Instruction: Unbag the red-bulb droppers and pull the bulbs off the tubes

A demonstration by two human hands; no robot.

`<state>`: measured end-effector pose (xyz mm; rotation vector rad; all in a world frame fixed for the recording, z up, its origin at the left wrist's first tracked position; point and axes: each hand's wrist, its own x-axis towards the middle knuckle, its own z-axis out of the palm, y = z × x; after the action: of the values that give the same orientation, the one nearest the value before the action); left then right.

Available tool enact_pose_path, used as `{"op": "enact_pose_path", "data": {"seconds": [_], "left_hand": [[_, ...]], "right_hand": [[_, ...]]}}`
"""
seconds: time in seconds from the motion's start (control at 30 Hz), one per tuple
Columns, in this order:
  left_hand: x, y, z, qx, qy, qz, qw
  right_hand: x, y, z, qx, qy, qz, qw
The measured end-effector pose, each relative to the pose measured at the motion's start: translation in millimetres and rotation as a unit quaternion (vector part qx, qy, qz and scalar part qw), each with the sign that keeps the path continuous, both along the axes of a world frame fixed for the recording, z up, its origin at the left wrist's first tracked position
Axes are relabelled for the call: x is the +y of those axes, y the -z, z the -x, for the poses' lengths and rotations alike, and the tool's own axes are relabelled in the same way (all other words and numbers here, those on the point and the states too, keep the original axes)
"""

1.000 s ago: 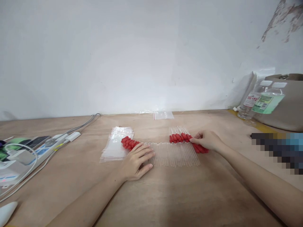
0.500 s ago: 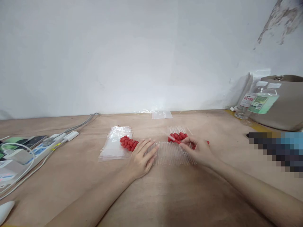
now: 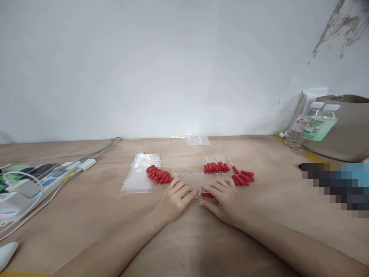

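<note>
Clear, thin glass tubes (image 3: 187, 178) lie side by side in a row under and between my hands. My left hand (image 3: 176, 198) is closed over the row's left part, thumb and forefinger against the end of a clear tube. Facing it, my right hand (image 3: 225, 198) has its fingers around a red rubber bulb (image 3: 206, 195), which lies sideways close to the left fingertips. A bunch of red bulbs (image 3: 158, 175) sits beyond my left hand. Behind the row are tubes fitted with red bulbs (image 3: 216, 167), and loose red bulbs (image 3: 243, 178) lie to the right.
A stack of clear plastic bags (image 3: 140, 179) lies at left, and one more bag (image 3: 197, 141) is by the wall. Further left are a power strip (image 3: 52, 181) with cables and phones (image 3: 43, 171). Two bottles (image 3: 319, 125) and a beige bin (image 3: 346, 130) stand at right.
My right hand has come from the red bulbs behind the row toward me and left, bringing a red bulb. My left hand has shifted slightly right and nearer, its fingers more bent.
</note>
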<state>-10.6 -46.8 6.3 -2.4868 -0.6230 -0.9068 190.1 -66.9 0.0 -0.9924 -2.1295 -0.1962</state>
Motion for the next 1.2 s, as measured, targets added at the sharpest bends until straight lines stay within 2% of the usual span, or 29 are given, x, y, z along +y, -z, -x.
{"op": "enact_pose_path", "data": {"seconds": [0.13, 0.33, 0.57, 0.83, 1.0, 1.2], "left_hand": [[-4.9, -2.1, -5.0, 0.011, 0.014, -0.002, 1.000], [-10.4, -2.2, -5.3, 0.024, -0.011, 0.018, 0.999], [-15.0, -0.9, -4.6, 0.014, -0.015, 0.045, 0.999], [-16.1, 3.4, -1.6, -0.011, 0.009, 0.077, 0.997], [-18.3, 3.6, 0.5, -0.024, 0.015, 0.109, 0.994], [-20.2, 0.0, 0.7, -0.031, 0.009, 0.111, 0.993]], "right_hand": [[1.5, 3.0, 6.3, -0.030, -0.007, -0.084, 0.996], [-3.3, -0.5, 3.8, -0.081, 0.005, -0.149, 0.986], [-3.6, 4.7, 2.9, -0.081, 0.010, -0.177, 0.981], [-0.7, 14.9, -3.6, -0.124, -0.045, -0.192, 0.972], [-6.9, 7.3, -7.7, -0.142, -0.065, -0.219, 0.963], [-12.6, -0.7, -17.4, -0.141, -0.080, -0.260, 0.952]]}}
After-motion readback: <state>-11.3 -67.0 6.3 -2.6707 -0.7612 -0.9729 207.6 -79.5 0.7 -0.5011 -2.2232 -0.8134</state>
